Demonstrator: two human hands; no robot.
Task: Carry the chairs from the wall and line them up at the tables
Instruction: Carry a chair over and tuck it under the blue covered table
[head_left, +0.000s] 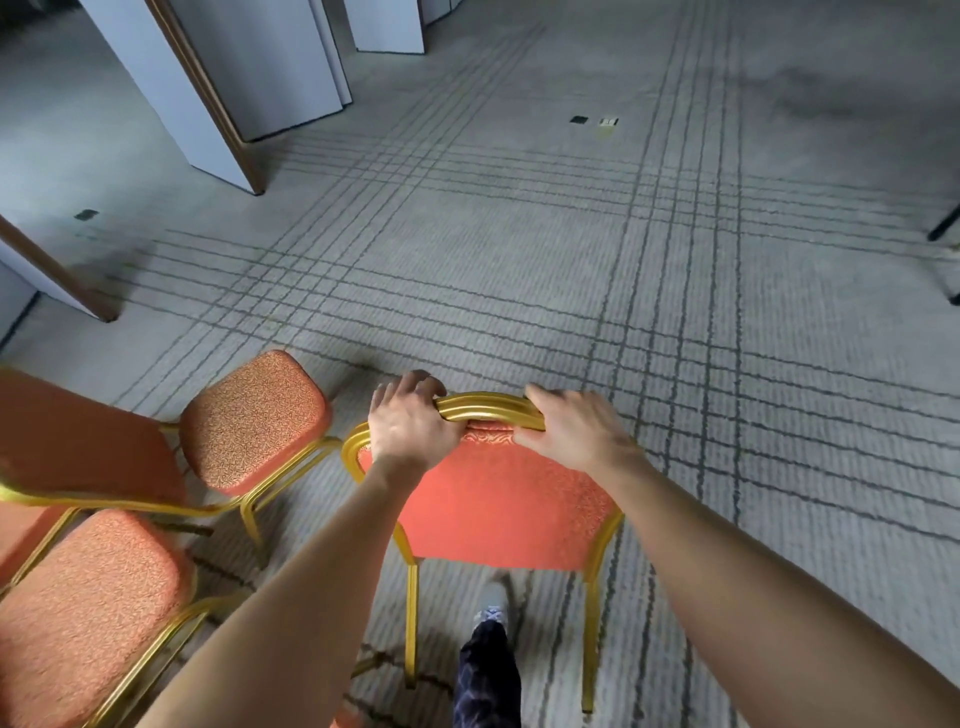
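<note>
A chair with an orange padded back (498, 509) and a gold metal frame is in front of me at the lower middle, seen from behind. My left hand (410, 421) grips the left part of its curved gold top rail. My right hand (576, 426) grips the right part of the same rail. The chair's seat is hidden behind its back. Two gold rear legs hang down beside my foot.
Two more orange chairs stand at the left, one seat (254, 421) near my left hand and one (88, 613) at the bottom left. White folding partition panels (171, 98) stand at the upper left. Dark table legs (943, 228) show at the right edge. Open patterned carpet (545, 249) lies ahead.
</note>
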